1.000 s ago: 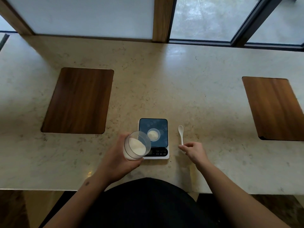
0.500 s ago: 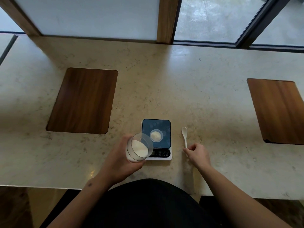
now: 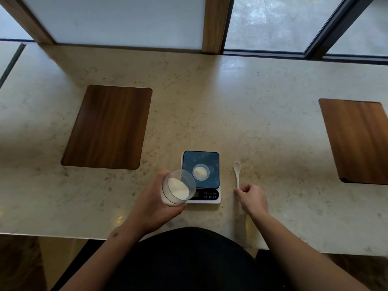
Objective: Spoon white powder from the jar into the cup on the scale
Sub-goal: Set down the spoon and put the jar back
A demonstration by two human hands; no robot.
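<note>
White powder half-fills the clear jar [image 3: 178, 187], tilted toward the digital scale [image 3: 201, 177] | my left hand [image 3: 156, 204] wraps the jar beside the scale | small cup [image 3: 201, 172] holding powder sits on the blue platform | my right hand [image 3: 253, 199] pinches the white spoon [image 3: 237, 173] handle, spoon lying on the marble counter [image 3: 231, 106]

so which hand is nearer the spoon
Right. The right hand sits at the near end of the spoon handle, fingers at it. The left hand holds the tilted jar across the scale.
</note>
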